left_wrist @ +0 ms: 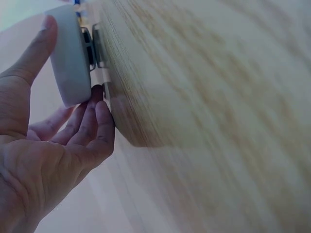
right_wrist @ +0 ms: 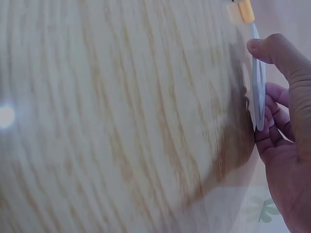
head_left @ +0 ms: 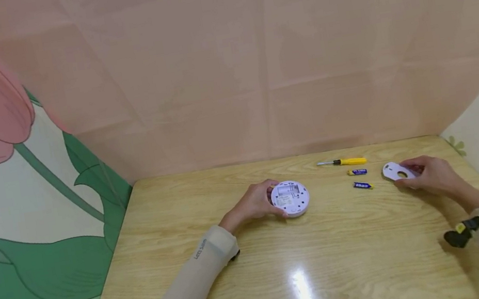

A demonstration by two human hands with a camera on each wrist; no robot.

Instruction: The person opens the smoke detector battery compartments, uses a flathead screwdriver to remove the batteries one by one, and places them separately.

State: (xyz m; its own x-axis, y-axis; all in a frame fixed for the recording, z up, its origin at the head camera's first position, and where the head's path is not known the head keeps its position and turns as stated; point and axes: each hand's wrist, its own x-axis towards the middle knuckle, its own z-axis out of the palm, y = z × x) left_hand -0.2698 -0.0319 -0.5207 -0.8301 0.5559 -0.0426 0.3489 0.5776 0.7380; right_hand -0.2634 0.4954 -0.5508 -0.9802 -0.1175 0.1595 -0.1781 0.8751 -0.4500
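In the head view my left hand (head_left: pixel 257 202) grips the left rim of a round white smoke detector (head_left: pixel 287 205), its back face up with an open battery bay showing. The left wrist view shows the thumb on the detector's (left_wrist: pixel 70 60) upper face and the other fingers curled at its lower edge, close over the table. Off to the right, my right hand (head_left: pixel 436 174) pinches a flat white mounting plate (head_left: pixel 391 170) that has a round hole. From the right wrist, the plate (right_wrist: pixel 259 92) appears edge-on between thumb and fingers, tilted near the tabletop.
Two blue-and-yellow batteries, an upper battery (head_left: pixel 358 172) and a lower battery (head_left: pixel 362 185), lie between the hands. Behind them is a yellow-handled screwdriver (head_left: pixel 351 161). The wooden table (head_left: pixel 207 186) backs onto a pink cloth (head_left: pixel 190 73), with printed fabric at both sides.
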